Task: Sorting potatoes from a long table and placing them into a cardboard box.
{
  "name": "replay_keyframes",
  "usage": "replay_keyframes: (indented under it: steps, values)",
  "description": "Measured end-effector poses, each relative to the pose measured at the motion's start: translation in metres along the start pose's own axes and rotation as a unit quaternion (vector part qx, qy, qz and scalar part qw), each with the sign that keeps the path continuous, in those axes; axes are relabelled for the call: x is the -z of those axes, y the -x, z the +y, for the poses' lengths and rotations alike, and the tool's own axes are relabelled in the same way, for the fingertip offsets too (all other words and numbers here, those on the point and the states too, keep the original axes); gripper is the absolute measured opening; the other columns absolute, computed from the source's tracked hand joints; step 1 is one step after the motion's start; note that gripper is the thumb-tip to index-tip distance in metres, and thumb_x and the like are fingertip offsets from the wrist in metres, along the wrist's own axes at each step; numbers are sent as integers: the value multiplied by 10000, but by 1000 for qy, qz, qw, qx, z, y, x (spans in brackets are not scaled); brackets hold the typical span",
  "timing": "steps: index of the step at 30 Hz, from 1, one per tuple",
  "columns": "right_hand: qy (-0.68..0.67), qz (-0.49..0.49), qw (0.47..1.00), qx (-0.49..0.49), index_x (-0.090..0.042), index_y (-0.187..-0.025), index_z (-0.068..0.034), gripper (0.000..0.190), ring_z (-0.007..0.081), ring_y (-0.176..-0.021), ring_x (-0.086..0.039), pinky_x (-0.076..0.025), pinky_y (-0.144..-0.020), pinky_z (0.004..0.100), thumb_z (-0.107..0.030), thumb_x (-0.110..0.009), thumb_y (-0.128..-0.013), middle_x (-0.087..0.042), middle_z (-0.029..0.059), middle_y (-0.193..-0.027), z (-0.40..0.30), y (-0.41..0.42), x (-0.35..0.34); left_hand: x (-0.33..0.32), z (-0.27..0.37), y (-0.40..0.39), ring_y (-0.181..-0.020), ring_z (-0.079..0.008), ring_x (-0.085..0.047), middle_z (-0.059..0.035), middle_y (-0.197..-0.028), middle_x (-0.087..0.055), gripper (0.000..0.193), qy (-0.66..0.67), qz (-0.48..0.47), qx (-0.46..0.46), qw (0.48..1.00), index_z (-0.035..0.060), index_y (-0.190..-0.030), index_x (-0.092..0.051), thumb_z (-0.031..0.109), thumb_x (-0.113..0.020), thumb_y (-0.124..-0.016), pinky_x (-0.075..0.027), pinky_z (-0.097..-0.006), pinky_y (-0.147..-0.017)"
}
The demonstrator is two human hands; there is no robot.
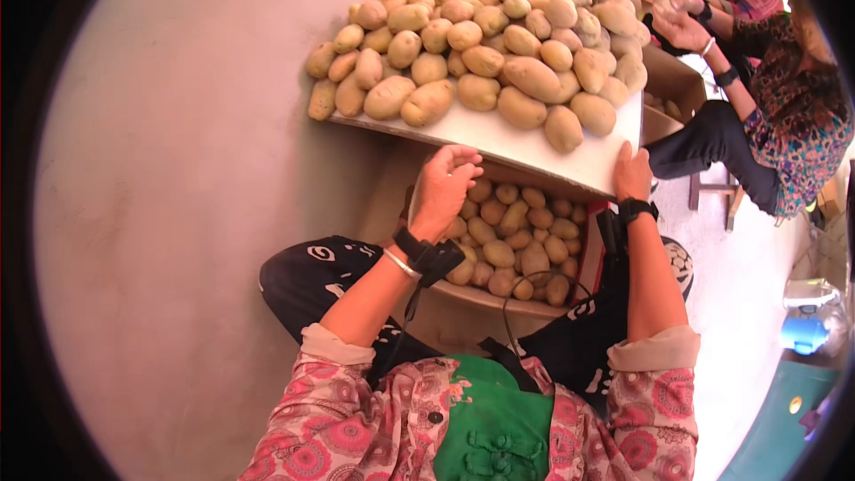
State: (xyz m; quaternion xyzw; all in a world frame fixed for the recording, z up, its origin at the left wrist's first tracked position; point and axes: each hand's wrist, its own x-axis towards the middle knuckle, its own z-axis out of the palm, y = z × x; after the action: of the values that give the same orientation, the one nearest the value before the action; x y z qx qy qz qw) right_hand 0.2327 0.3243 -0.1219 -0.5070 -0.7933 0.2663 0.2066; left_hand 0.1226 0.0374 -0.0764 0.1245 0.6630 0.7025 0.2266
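A white board (534, 147) bears a heap of potatoes (521, 73) in front of me. My left hand (446, 187), fingers loosely curled and apart, hovers at the board's near edge with nothing visible in it. At the board's right corner rests my right hand (633, 177), its thumb on the top and its other fingers partly hidden by the hand; no potato shows in it. Below the board, between my legs, a cardboard box (494, 302) holds many more potatoes (518, 234). Both my wrists wear black straps.
At the right sits a co-worker in a patterned top, hands (681, 20) raised beside the heap. Another cardboard box (681, 80) stands near that person's knee, with a wooden stool (715, 187) behind. A thin cable loops over my box. A blue object (805, 334) lies far right.
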Motion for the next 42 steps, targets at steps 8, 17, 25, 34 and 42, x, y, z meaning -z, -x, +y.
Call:
replay_keyframes:
  steps: [8,17,25,34,42]
  values:
    - [3,-12,1000,-7,-493,-1054,36,503,495,-975,-546,-426,-846,533,-439,-410,-911,-577,357,-988,-6,0,5,85,46,-50,-917,-143,-529,-93,-1066,-565,336,-156,202,-238,937,10,-1140,-486,-1,-551,-810,-443,-274,-821]
    - [20,-12,1000,-11,-485,-1030,29,483,501,-965,-543,-428,-833,540,-435,-401,-926,-572,352,-999,-9,1,3,146,98,-148,-1208,-361,-410,-192,-1253,-486,540,-565,289,-267,725,42,-1259,-412,253,-604,-801,-290,-490,-1016]
    - [33,-6,999,-15,-483,-1018,25,477,495,-940,-551,-423,-818,543,-434,-393,-928,-576,353,-969,-1,2,4,151,113,-193,-1232,-382,-402,-141,-1279,-513,586,-682,194,-72,701,117,-1306,-408,433,-563,-838,-290,-533,-1011]
    - [13,-22,998,-50,-512,-1046,25,519,461,-993,-559,-427,-868,508,-459,-406,-891,-586,332,-1012,-21,1,9,188,111,-240,-1151,-372,-500,-151,-1181,-586,540,-686,208,-79,693,156,-1199,-530,520,-544,-801,-368,-516,-932]
    - [34,-28,996,-73,-513,-1097,39,550,434,-1026,-560,-424,-899,483,-462,-407,-895,-586,317,-1046,-14,5,15,128,123,-147,-953,-269,-591,-150,-1121,-562,459,-256,237,-310,885,14,-1205,-463,284,-575,-850,-478,-352,-796]
